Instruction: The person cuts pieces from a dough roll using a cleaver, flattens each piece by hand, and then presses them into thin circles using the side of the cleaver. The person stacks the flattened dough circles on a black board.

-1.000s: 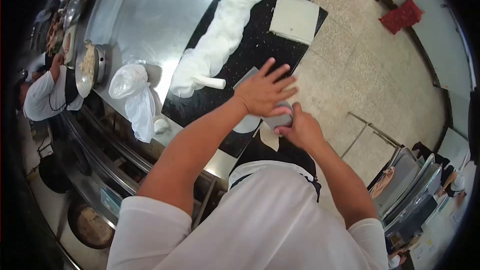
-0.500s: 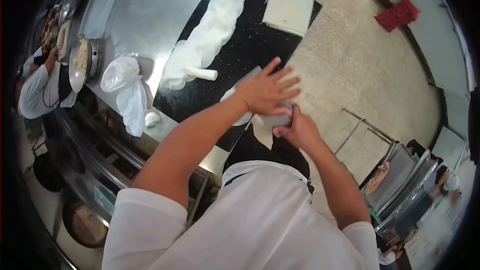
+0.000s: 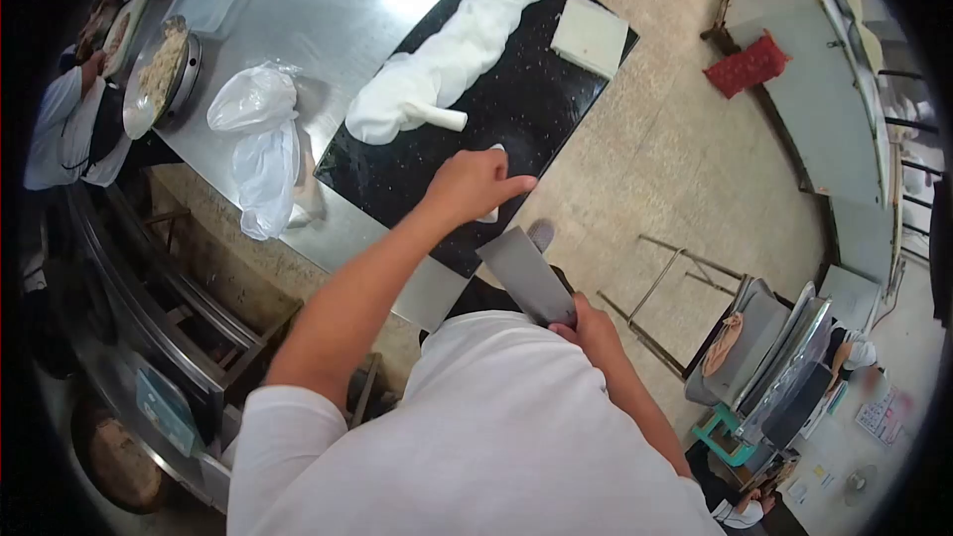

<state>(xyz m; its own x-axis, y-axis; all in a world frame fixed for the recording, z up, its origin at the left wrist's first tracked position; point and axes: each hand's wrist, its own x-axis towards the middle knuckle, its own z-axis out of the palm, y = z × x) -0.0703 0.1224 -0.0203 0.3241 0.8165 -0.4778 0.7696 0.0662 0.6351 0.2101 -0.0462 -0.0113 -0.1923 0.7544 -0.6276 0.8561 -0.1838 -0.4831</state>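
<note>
My left hand (image 3: 472, 187) is curled over a small white piece (image 3: 490, 215), seemingly dough, at the near edge of a black board (image 3: 397, 182); most of the piece is hidden beneath the fingers. In my right hand (image 3: 594, 330), close to my waist, is a cleaver (image 3: 528, 276) with its broad grey blade angled up and left. A long, lumpy mass of white dough (image 3: 452, 55) lies across the board, with a thin roll (image 3: 437, 117) sticking out of its near end. At the board's far right corner rests a square white slab (image 3: 591, 35).
Plastic bags (image 3: 263, 149) lie on the steel table (image 3: 328, 30), left of the board. Beyond them is a pan of crumbly food (image 3: 162, 74), near another person's arm (image 3: 91, 69). Trays (image 3: 774, 347) stand at right; a red bundle (image 3: 747, 65) is farther back.
My left hand has drawn back from the cleaver and come down on the white piece. My right hand has moved lower toward my waist, and the blade now shows. The view has shifted.
</note>
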